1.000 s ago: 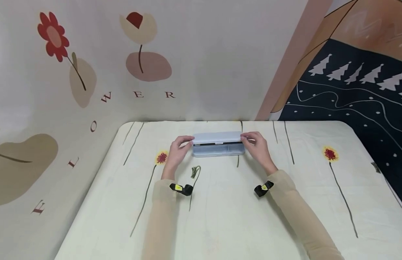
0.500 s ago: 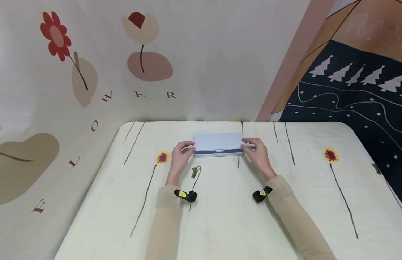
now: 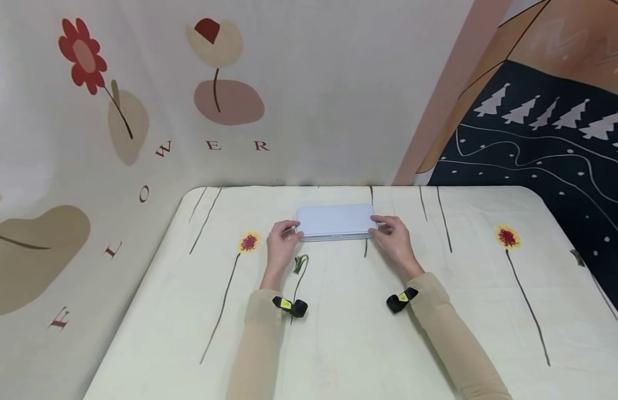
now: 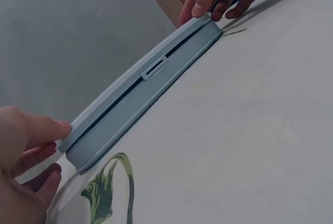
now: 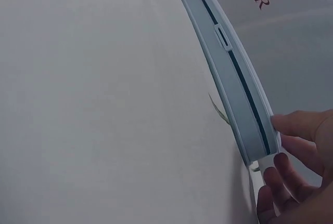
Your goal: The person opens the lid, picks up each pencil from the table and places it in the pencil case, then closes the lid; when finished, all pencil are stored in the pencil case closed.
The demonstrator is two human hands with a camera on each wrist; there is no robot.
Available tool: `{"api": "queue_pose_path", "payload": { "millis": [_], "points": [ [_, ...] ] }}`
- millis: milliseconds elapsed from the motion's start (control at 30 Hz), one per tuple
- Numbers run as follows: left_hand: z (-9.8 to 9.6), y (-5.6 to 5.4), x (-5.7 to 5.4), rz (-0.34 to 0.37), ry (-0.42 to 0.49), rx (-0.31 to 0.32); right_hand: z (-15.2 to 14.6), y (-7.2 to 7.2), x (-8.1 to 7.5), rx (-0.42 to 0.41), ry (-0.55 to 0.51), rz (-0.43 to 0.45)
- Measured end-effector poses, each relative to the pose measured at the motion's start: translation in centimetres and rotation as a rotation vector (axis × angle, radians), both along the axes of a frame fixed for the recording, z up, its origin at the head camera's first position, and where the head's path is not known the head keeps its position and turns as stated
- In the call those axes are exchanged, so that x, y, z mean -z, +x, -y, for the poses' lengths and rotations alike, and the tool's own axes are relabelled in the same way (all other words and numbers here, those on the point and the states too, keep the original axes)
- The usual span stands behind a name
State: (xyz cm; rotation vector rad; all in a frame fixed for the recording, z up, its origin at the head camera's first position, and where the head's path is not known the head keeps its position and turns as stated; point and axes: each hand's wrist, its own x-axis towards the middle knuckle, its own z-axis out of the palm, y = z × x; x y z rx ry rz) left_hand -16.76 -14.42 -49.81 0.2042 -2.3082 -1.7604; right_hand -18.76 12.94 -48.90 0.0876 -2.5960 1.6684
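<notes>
A pale blue pencil case (image 3: 335, 220) lies lengthwise near the table's far edge. Its lid is nearly down, with a thin dark gap left along the front and a small clasp (image 4: 154, 67) at the middle. At the left end my left hand (image 3: 282, 247) pinches the lid's front corner, thumb on the near side. My right hand (image 3: 395, 240) grips the opposite corner the same way; in the right wrist view its thumb (image 5: 294, 124) lies on the lid's edge and the other fingers curl at the end. The inside of the case is hidden.
The table cloth (image 3: 349, 322) is off-white with printed flowers and stems. A fabric wall (image 3: 334, 100) with flower prints rises right behind the table, and a dark tree-patterned cloth (image 3: 534, 139) hangs at the right.
The lid has swung down toward me from standing open, covering the compartments. Both hands have come slightly nearer and lower with it, still gripping its corners.
</notes>
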Motion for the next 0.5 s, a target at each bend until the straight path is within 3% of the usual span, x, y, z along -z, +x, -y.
{"api": "queue_pose_path", "payload": {
  "millis": [267,500],
  "points": [
    [0.32,-0.01,0.34,-0.051,0.021,0.029,-0.09,-0.26,0.15,0.007,-0.042,0.035],
    [0.28,0.17,0.16,-0.012,-0.005,0.039,0.16,-0.06,0.09,0.024,-0.044,0.044]
  ]
}}
